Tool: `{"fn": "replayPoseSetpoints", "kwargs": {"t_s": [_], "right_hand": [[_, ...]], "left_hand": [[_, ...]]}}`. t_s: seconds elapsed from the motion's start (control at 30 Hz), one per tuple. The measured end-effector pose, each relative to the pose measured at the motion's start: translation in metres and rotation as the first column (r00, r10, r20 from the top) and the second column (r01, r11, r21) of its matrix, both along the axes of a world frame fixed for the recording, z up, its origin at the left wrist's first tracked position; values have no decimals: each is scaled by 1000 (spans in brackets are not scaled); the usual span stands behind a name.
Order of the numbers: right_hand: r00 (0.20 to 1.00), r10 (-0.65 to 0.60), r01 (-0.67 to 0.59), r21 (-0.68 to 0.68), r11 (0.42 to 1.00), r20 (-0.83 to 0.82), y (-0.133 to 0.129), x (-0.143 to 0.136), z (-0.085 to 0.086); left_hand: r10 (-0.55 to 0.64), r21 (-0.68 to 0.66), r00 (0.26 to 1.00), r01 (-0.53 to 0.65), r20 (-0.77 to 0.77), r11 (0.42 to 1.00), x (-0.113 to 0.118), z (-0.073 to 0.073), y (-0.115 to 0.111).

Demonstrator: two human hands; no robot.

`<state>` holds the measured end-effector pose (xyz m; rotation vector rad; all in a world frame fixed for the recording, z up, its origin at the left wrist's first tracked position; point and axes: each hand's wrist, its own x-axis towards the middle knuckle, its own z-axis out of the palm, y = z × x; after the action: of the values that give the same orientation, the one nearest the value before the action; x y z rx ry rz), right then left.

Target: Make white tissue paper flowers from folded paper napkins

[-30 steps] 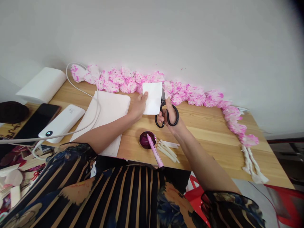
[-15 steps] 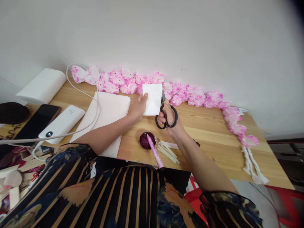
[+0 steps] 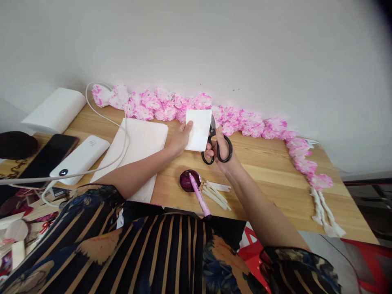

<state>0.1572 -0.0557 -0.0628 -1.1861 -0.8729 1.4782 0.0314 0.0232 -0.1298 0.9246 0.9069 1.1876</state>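
A small white paper piece point(image 3: 199, 130) is pinched at its left edge by my left hand point(image 3: 181, 139), with the thumb on its face. My right hand point(image 3: 223, 155) has its fingers through the black handles of a pair of scissors point(image 3: 212, 127). Their blades are at the paper's right edge, partly hidden behind it, and the handles are spread apart. Nearer my body, a pink marker point(image 3: 200, 197) leans on a dark purple round object point(image 3: 187, 181). Several thin white sticks point(image 3: 216, 196) lie beside it.
Pink and white paper flowers point(image 3: 147, 104) run along the wall and down the table's right side. At the left are a stack of white sheets point(image 3: 142, 136), a white power bank point(image 3: 82, 157) with a cable, a dark phone point(image 3: 50, 157) and a white roll point(image 3: 58, 108).
Both hands have shifted slightly to the right with the paper and scissors. The scissor handles have spread wider, and more of the blades shows beside the paper.
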Motion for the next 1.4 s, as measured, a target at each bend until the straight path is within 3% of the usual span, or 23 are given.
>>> {"fn": "replayPoseSetpoints", "kwargs": {"t_s": [0.3, 0.6, 0.93, 1.23, 1.4], "right_hand": [[998, -50, 49, 69, 996, 22, -1, -3, -6], [1000, 1, -1, -54, 999, 5, 2, 2, 3], [999, -31, 32, 55, 998, -26, 3, 2, -5], [997, -66, 68, 57, 996, -35, 1, -5, -2], [999, -38, 38, -24, 999, -9, 4, 3, -3]], "left_hand": [[4, -22, 1000, -4, -8, 1000, 0, 5, -1], [15, -6, 999, -15, -39, 1000, -1, 1, 0], [-5, 7, 999, 5, -38, 1000, 0, 0, 0], [4, 9, 998, -3, -67, 1000, -1, -2, 2], [-7, 4, 998, 7, -65, 1000, -1, -2, 2]]}}
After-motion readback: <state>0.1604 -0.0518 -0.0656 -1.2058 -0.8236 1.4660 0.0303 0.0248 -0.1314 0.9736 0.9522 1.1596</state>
